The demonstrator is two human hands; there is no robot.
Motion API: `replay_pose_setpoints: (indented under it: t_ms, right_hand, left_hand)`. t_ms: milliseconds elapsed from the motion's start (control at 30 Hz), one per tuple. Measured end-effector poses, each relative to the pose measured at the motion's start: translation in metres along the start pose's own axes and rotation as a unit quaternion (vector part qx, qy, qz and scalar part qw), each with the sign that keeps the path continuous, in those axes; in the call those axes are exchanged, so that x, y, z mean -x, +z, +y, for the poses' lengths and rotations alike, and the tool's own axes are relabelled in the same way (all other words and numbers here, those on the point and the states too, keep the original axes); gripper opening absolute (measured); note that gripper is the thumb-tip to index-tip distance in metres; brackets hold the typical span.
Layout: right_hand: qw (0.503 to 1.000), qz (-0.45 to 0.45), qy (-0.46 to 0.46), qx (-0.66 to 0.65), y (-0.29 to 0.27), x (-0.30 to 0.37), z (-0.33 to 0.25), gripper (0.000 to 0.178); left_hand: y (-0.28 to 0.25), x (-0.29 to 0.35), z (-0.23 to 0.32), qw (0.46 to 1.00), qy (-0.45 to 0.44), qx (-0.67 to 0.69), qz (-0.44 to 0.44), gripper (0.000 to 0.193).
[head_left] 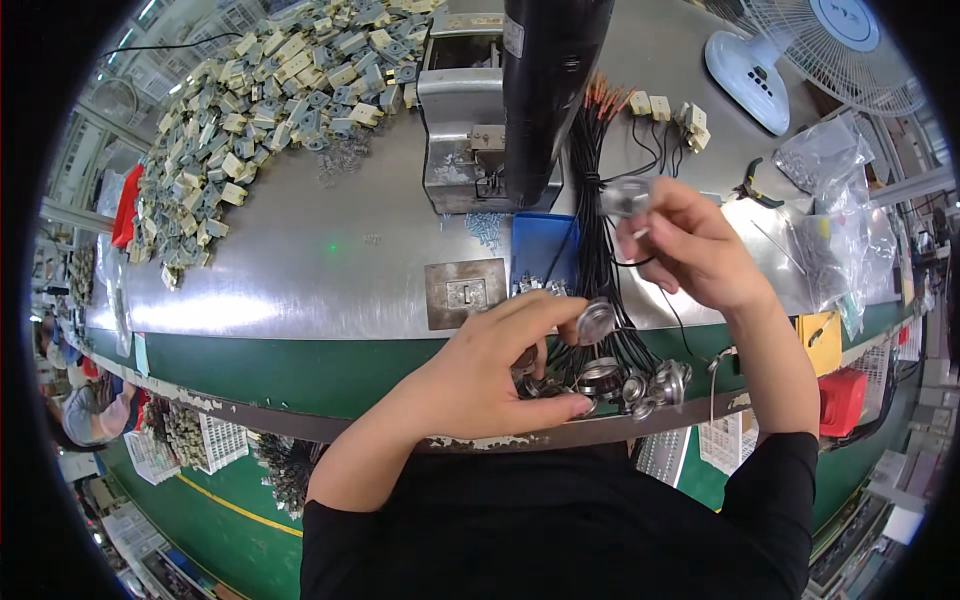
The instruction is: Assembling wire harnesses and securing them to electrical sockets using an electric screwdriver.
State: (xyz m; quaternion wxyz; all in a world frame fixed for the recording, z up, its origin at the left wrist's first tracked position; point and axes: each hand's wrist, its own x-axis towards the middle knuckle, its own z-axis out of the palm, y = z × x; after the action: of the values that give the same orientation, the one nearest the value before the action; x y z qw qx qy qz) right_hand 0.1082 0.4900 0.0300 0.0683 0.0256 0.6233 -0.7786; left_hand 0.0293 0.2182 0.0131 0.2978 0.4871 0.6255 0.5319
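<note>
My left hand pinches a small round metal disc part between thumb and forefinger at the front edge of the steel bench. Below it hangs a cluster of similar round metal parts on black wires. My right hand is raised above the bench and holds another shiny round part with a black wire looped under its fingers. The wire bundle runs up between both hands to orange-tipped ends.
A grey metal press machine with a black cylinder stands at the centre back. A heap of beige and grey small housings covers the left. A blue tray, white fan, pliers and plastic bags lie right.
</note>
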Motion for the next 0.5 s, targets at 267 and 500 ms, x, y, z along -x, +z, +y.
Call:
replay_pose_setpoints:
  t_ms: [267,500]
  right_hand:
    - [0.998,0.004,0.000,-0.067,-0.044,0.064,0.006,0.044]
    - [0.993,0.079,0.012,0.091,-0.012,0.082,0.001,0.044]
  left_hand:
    - [-0.004,0.003,-0.011,0.996,0.049,-0.048,-0.056,0.049]
    - [0.000,-0.019,0.025,0.955,-0.210,0.198,-0.070,0.063]
